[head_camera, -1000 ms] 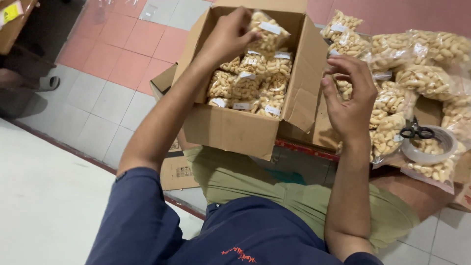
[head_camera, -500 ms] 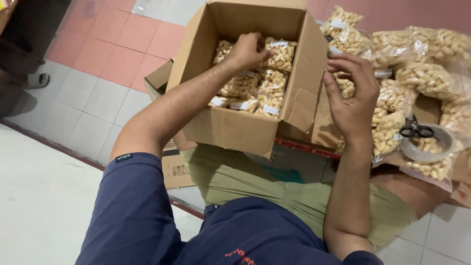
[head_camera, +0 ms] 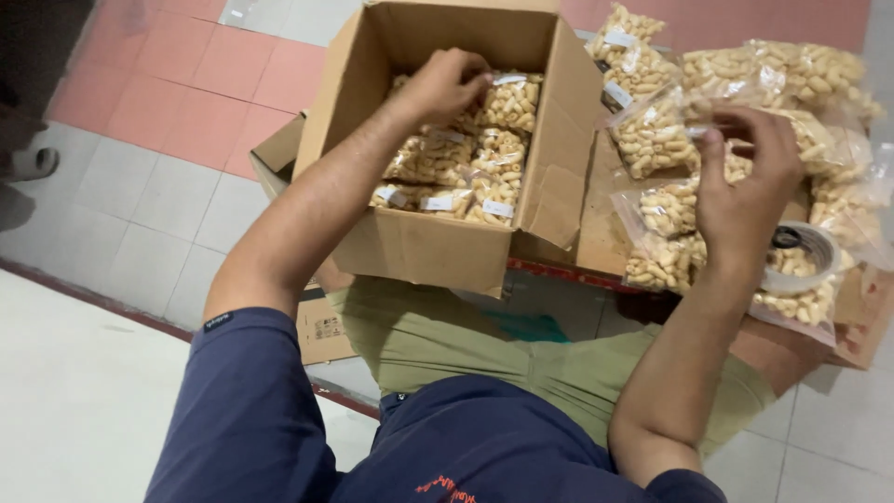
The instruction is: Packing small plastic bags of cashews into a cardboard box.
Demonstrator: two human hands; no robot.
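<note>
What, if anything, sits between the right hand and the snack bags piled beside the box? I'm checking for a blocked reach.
Nothing visible does. The right hand hangs directly over the loose snack bags, fingertips at them. The tape roll lies beside the wrist, off the path; the cardboard box stands off to the left.

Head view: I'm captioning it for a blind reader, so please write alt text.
Left hand reaches into an open cardboard box of clear snack bags. Right hand hovers over more bags piled beside it, near a tape roll.
</note>
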